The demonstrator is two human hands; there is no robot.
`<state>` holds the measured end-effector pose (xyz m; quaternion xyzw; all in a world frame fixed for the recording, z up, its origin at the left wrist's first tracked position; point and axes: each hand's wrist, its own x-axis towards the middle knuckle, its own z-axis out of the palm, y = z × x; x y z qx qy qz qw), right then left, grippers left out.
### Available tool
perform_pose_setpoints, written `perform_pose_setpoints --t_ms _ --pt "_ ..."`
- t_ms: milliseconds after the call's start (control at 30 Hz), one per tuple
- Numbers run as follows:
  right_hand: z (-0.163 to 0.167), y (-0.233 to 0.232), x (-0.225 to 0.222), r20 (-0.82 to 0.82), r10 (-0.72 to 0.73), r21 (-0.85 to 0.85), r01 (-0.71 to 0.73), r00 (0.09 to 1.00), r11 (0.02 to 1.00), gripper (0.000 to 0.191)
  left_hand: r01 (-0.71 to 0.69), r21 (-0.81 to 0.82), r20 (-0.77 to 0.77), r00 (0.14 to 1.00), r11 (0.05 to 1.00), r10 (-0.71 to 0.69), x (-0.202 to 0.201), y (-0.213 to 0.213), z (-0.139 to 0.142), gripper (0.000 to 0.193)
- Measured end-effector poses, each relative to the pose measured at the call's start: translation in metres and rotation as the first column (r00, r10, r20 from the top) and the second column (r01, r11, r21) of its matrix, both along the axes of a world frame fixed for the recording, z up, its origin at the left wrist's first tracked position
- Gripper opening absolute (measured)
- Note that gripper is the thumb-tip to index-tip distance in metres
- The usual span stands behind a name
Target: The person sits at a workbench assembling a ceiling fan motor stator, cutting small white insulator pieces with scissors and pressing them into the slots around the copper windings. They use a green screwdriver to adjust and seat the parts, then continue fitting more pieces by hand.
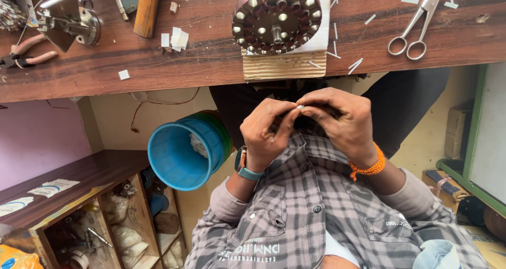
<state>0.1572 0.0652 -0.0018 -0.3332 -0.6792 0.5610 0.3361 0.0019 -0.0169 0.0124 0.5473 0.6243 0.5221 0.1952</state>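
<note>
A dark brown wooden workbench (pixel 211 63) spans the top of the view. On it lie a round reddish-rimmed motor stator (pixel 276 18) ringed with metal pins, resting on white paper (pixel 322 37) over a corrugated cardboard sheet (pixel 284 67). Steel scissors (pixel 416 24) lie to one side, pink-handled pliers (pixel 26 53), a wooden handle (pixel 146 10) and a metal bracket (pixel 66 20) to the other. Small white paper strips (pixel 176 38) are scattered across it.

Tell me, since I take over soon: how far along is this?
Done: white strips lie cut on the bench, scissors set down. In hand: left hand and right hand pinch one small white piece. Left: the round slotted core sits untouched; whether its slots are filled is unclear.
</note>
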Motion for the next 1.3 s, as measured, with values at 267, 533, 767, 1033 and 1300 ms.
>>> perform_pose_setpoints --t_ms 267,533,767,1033,1300 --pt "-0.029 -0.021 -0.017 -0.180 -0.078 -0.110 0.059 0.981 0.992 0.016 -0.003 0.045 -0.147 0.989 0.999 0.010 -0.003 -0.002 -0.010 0.013" --pt "-0.062 -0.027 -0.025 -0.606 -0.123 -0.430 -0.194 0.786 0.882 0.026 0.039 -0.070 0.583 0.813 0.997 0.009 0.002 0.000 -0.018 0.013" --pt "-0.058 -0.019 -0.020 -0.283 -0.158 -0.203 0.102 0.946 0.974 0.020 -0.066 -0.136 0.172 0.981 0.988 0.089 0.008 0.009 0.003 0.018" --pt "-0.024 -0.005 -0.026 -0.061 -0.144 0.381 0.156 0.988 0.911 0.014 0.003 -0.029 -0.082 0.997 1.000 -0.005 -0.016 0.007 0.007 0.015" --pt "-0.004 0.004 -0.024 -0.017 0.086 0.485 -0.067 0.996 0.872 0.019 0.197 -0.198 0.682 0.731 0.960 -0.009 -0.026 -0.015 -0.026 0.010"
